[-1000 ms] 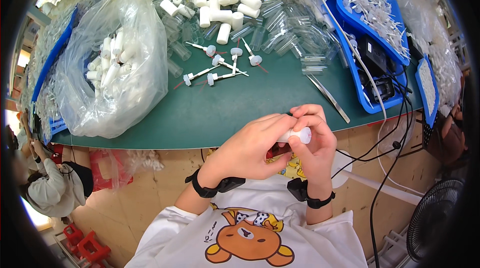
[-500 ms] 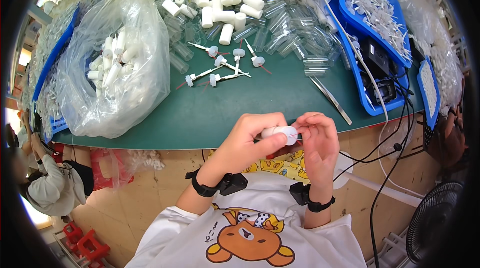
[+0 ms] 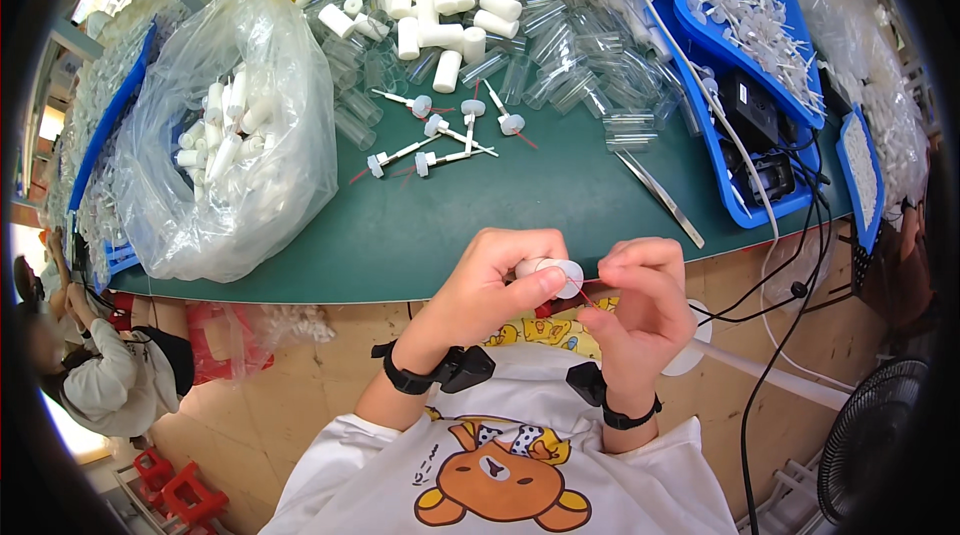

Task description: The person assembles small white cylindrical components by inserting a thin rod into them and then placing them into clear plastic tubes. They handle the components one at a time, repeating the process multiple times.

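Left hand: the left hand (image 3: 490, 280) is clamped round a short white cylinder (image 3: 532, 266), thumb on its near side.
White cylinder: it is up in the air over the near edge of the green desk (image 3: 520, 205), its flat, round, whitish end (image 3: 570, 281) facing right.
Red thread: a thin red thread (image 3: 582, 293) comes from that end and goes toward the right thumb.
Right hand: the right hand (image 3: 645, 305) is curled beside the round end; I cannot tell if its fingers pinch the thread.
What is new: a second ago both hands touch the cylinder; now the right one is off it, so the left seems to do all the holding.
Far side: white sticks with round heads (image 3: 422, 164) lie on the desk, left of the silver metal tweezers (image 3: 662, 201).
Hard to see: the cylinder's back end hides in the left hand.
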Demonstrator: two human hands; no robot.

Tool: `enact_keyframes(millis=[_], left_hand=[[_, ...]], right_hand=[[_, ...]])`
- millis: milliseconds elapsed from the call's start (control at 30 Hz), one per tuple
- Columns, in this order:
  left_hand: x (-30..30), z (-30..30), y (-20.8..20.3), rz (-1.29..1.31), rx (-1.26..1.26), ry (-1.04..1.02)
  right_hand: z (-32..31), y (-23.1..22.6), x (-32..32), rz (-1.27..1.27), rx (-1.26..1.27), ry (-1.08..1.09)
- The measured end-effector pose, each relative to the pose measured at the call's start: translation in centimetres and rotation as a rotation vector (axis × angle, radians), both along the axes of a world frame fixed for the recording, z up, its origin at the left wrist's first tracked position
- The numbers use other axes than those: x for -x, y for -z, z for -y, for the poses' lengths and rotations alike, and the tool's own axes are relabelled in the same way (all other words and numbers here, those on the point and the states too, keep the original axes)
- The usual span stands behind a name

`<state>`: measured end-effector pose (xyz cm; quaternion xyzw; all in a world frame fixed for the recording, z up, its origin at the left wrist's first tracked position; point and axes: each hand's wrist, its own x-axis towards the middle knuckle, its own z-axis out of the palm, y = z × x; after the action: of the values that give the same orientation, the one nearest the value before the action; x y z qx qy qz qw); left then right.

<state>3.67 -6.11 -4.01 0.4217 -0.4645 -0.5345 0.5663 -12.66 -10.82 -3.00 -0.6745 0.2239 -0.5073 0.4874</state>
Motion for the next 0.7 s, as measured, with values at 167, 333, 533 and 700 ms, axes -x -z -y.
enact_keyframes(millis=[167, 333, 533, 700], left_hand=[[0.1, 0.2, -0.5, 0.056, 0.022, 0.015], [0.1, 0.2, -0.3, 0.116, 0.044, 0.015], [0.1, 0.1, -0.5, 0.078, 0.038, 0.0], [0.1, -0.2, -0.3, -0.053, -0.02, 0.023]], right_hand=[[0.4, -0.4, -0.2, 0.019, 0.057, 0.022], [0.0, -2.2, -0.4, -0.102, 0.02, 0.073], [0.5, -2.3, -0.1, -0.152, 0.177, 0.017], [0.4, 0.3, -0.6, 0.193, -0.296, -0.138]])
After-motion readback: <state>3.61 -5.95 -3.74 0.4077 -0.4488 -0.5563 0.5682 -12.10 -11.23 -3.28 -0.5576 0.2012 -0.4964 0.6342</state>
